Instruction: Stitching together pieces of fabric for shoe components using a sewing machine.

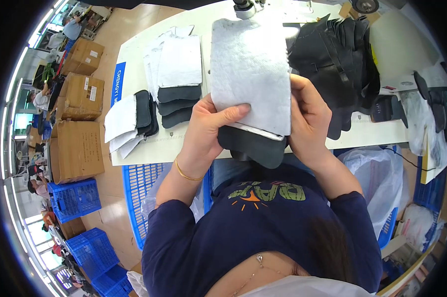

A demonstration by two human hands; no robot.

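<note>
Upright before me is a stack of white, felt-like panels (pixel 250 74) with a black leather-like flap (pixel 255 147) at its lower end. My left hand (pixel 209 123) grips its lower left edge, thumb lying on the white face. My right hand (pixel 310 116) holds the right edge, its fingers partly hidden behind the panels. The far end of the stack lies under a sewing machine head (pixel 244 9). To the left on the table (pixel 134 158) lie one pile of white-and-black pieces (pixel 180 62) and another smaller pile (pixel 122 119).
A heap of black leather-like pieces (pixel 330 64) covers the table's right side. Blue crates (pixel 140 193) and clear plastic bags (pixel 377 178) stand below the table edge. Cardboard boxes (pixel 77 151) and more blue crates (pixel 75 198) line the floor at left, with people farther off.
</note>
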